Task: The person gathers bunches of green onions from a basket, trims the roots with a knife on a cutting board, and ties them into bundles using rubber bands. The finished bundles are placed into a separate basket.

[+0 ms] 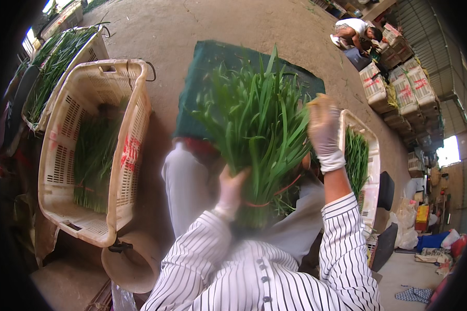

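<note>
My left hand (pixel 232 190), in a thin whitish glove, grips a large bunch of long flat green leaves, probably garlic chives (pixel 262 128), above my lap. A reddish band (pixel 257 204) goes around the bunch near its lower end, and another red strip slants off beside it. My right hand (pixel 323 120), gloved and blurred by motion, is raised at the right edge of the leaves; whether its fingers hold any of them cannot be made out. Under and beyond the bunch, a dark green cloth (pixel 208 85) with leaf scraps on it spreads before my knees.
At my left stands a white plastic crate (pixel 138 101) holding banded greens; a fuller crate (pixel 97 42) is behind it. Another crate of greens (pixel 373 155) is at my right. A person (pixel 354 31) bends beside stacked crates (pixel 408 87) at the upper right. A round container (pixel 140 272) sits lower left.
</note>
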